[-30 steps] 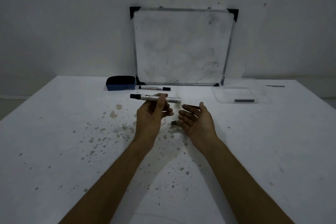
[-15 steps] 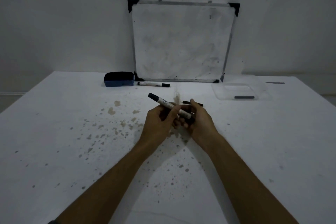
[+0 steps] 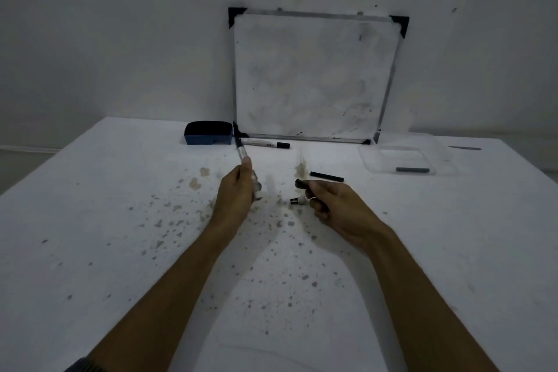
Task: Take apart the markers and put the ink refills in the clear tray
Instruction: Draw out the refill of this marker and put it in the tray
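Left hand [image 3: 237, 193] grips marker [image 3: 241, 151], tilted up. Right hand [image 3: 335, 205] holds dark piece [image 3: 302, 183]. Tray [image 3: 374, 164] contains one refill [image 3: 412, 170].

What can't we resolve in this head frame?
- Dark piece in the right hand: fingers cover most of it; refill or end cap unclear.
- Marker body in the left hand: lower end hidden, motion-blurred.
- Marker by the whiteboard: label too small.

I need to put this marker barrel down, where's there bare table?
Free: the left side of the table, below the eraser, and the right edge beneath the clear tray. Crowded: between the hands, around the black cap and small end piece.
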{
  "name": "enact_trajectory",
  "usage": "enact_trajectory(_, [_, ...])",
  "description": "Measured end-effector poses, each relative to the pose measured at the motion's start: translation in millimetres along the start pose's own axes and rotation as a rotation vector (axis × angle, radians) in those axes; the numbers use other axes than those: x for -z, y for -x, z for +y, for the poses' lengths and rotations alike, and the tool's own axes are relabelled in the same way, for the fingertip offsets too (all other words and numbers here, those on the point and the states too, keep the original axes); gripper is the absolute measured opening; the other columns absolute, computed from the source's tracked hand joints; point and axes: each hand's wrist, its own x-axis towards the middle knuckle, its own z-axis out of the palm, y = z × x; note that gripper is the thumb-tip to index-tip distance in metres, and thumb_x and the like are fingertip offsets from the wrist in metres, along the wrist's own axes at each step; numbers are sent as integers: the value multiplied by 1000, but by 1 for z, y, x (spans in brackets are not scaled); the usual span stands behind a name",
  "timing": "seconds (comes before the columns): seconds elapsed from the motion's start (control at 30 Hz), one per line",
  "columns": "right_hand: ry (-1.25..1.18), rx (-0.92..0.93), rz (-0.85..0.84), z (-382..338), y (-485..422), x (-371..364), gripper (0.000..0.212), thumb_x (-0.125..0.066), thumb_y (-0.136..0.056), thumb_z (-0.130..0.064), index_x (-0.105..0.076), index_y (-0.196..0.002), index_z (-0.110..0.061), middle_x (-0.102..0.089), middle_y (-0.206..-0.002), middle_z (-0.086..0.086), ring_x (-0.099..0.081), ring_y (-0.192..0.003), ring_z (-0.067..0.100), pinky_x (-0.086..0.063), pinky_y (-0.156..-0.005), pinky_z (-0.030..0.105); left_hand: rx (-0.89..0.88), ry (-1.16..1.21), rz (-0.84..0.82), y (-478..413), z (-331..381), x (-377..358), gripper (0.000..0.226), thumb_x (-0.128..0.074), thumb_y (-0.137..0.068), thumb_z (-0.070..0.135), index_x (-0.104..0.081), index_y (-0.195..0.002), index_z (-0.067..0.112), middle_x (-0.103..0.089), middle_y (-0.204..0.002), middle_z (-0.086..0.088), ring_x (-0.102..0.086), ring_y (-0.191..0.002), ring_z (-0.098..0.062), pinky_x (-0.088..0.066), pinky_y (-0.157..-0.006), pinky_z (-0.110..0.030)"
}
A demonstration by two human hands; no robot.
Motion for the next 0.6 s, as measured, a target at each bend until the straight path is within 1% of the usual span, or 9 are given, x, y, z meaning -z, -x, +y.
enact_trajectory(0.07, [173,82,50,-2,3,3,24,-56,-105,-29,-75,-119,-24,-56,-76,-9,-45,-59,3,-34,-58,20,-67,-265,2,-2,-4,9,53,-31,-109,55,-52,-77,18,-62,-73,-1,-54,-61,-13,-39,-52,-26])
enact_trajectory(0.1, [309,133,93,-2,4,3,24,-56,-105,-30,-74,-120,-27,-60,-74,-19,-52,-60,-2,-38,-59,15,-120,-378,-7,-2,-6,14,52,-31,-109,54,-52,-77,19,-60,-72,0,-53,-62,-15,-37,-54,-27])
enact_trajectory(0.17, [543,224,191,0,4,0,24,-57,-104,-31,-74,-121,-28,-69,-94,-26,-64,-83,-9,-45,-69,8,-229,-572,-22,1,-8,18,47,-36,-109,53,-60,-84,20,-63,-71,2,-57,-61,-15,-40,-52,-29])
enact_trajectory(0.23, [680,279,292,4,2,-5,24,-58,-104,-29,-74,-121,-24,-70,-113,-13,-63,-99,0,-45,-78,10,-349,-698,-26,4,-7,17,45,-43,-108,49,-69,-93,15,-69,-73,-3,-64,-63,-19,-52,-56,-34])
enact_trajectory(0.3, [797,328,356,8,0,-9,23,-61,-102,-27,-75,-119,-20,-70,-116,-4,-62,-100,8,-42,-82,8,-461,-761,-47,4,-9,13,44,-49,-108,43,-74,-91,11,-70,-73,-9,-64,-64,-25,-54,-64,-37])
enact_trajectory(0.37, [909,353,378,9,-1,-9,24,-65,-99,-25,-77,-119,-17,-73,-115,2,-66,-103,15,-47,-89,15,-496,-869,-76,4,-15,8,41,-50,-107,42,-78,-101,13,-70,-82,-15,-61,-78,-28,-52,-77,-40])
enact_trajectory(0.43, [1010,334,390,10,0,-7,27,-67,-98,-28,-76,-121,-18,-75,-116,6,-69,-106,22,-53,-96,33,-478,-992,-80,2,-20,3,41,-49,-108,43,-73,-129,17,-69,-102,-17,-57,-98,-30,-49,-87,-42])
enact_trajectory(0.47, [1060,314,398,9,1,-6,27,-66,-99,-31,-76,-121,-19,-75,-116,6,-68,-105,24,-54,-95,40,-478,-1013,-78,1,-22,2,43,-49,-107,42,-68,-137,18,-68,-109,-18,-56,-102,-30,-49,-87,-41])
enact_trajectory(0.6, [1150,247,444,7,10,-5,26,-66,-98,-33,-76,-117,-20,-73,-112,9,-67,-100,27,-54,-89,43,-486,-1058,-37,1,-24,0,46,-51,-105,45,-63,-143,23,-67,-118,-12,-57,-108,-28,-49,-87,-38])
